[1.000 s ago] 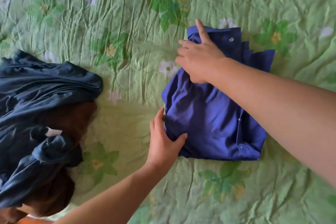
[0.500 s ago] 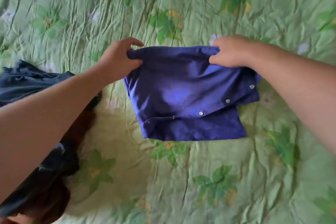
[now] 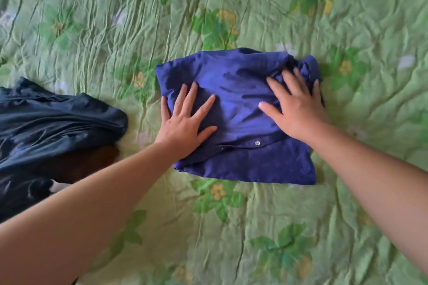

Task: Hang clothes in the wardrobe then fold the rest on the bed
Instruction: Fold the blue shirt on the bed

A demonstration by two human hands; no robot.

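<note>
Left grip [image 3: 185, 127] wide open, fingers straight and spread, clasping nothing, pressed palm-down on the left half of the folded blue shirt [image 3: 234, 90]. Right grip [image 3: 298, 109] likewise open and flat on the right half, fingertips beside the bunched far-right corner. Shirt flat on the bed [image 3: 231, 238], mid-view, long axis left to right, button [image 3: 257, 143] along the near flap. Cloth under both palms, not pinched. Bare forearms stretched forward from the lower corners, converging. Heap of dark clothes [image 3: 53, 122] apart, to the left.

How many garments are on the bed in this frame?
3 that I can tell: a blue shirt folded at centre, a navy garment at the left edge, and a brown one under it. More may be hidden there.
</note>
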